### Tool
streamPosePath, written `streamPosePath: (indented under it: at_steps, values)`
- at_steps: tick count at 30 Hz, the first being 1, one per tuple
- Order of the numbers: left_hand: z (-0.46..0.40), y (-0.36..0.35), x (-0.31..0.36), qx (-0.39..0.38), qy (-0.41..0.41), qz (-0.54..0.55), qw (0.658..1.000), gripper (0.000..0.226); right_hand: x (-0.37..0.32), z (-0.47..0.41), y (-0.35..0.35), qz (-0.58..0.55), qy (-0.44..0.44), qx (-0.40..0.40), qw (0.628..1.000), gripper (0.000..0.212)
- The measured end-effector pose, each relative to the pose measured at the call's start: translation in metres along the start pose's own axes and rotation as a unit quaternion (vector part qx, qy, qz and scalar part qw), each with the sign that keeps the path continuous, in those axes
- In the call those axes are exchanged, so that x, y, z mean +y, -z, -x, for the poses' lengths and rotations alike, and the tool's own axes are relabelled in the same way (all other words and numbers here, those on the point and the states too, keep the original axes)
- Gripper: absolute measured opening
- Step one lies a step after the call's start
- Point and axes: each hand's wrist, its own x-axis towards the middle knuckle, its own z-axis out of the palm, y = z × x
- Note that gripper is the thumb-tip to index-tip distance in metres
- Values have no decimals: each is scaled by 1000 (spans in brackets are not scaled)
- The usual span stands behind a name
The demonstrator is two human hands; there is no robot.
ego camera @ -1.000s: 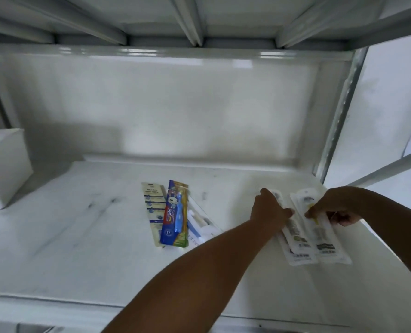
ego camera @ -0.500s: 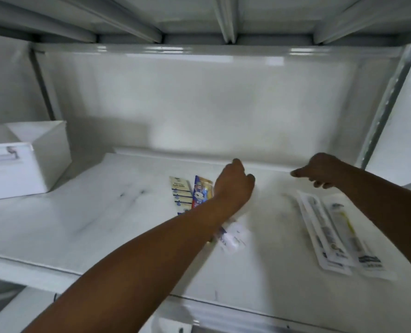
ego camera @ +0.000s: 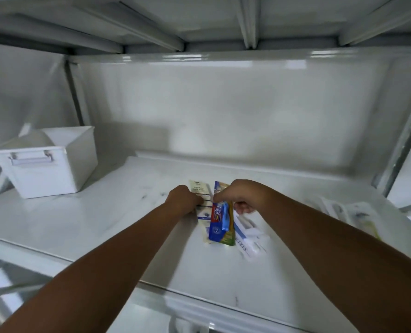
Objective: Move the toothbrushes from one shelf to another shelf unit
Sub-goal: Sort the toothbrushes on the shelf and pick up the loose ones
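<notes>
The blue toothbrush pack (ego camera: pixel 220 218) is pinched by the right hand (ego camera: pixel 244 197), fingers clamped on its top edge, mid-shelf (ego camera: pixel 79 227), right of the white bin (ego camera: pixel 47 162). Left hand (ego camera: pixel 183 200) is curled on the cream pack (ego camera: pixel 201 195) beside it; grip can't be told. Risk: packs overlap, so neighbours incl. the white pack (ego camera: pixel 247 236) could be dragged or dropped.

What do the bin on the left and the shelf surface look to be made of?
The white rectangular bin looks like matte moulded plastic: smooth, thick rolled rim and a bar handle on its front. The white shelf board looks like glossy painted metal, judging by its soft reflections and dark scuff marks, though a laminate cannot be ruled out.
</notes>
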Motion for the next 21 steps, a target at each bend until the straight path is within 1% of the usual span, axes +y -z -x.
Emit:
streamPosePath:
  at_steps: [3, 5, 9, 12, 16, 18, 21]
  values:
    - [5, 3, 4, -21, 11, 36, 999, 16, 2, -5, 0, 11, -14, 8, 1000, 32]
    - [4, 6, 5, -24, 24, 55, 998, 20, 4, -6, 0, 1, -22, 13, 1000, 32]
    - [5, 12, 14, -36, 31, 121, 992, 13, 9, -4, 6, -36, -13, 17, 999, 35]
    - [8, 16, 24, -39, 17, 167, 985, 11, 9, -1, 18, -39, -14, 19, 999, 39]
    - [8, 16, 46, -56, 6, 214, 975, 10, 11, 11, 48, -83, -24, 38, 996, 26]
    - [5, 9, 60, -64, -2, 227, 972, 9, 18, 20, 69, -99, -29, 60, 993, 25]
    - [5, -12, 82, -86, -31, 239, 967, 12, 37, 34, 99, -84, -50, 98, 990, 23]
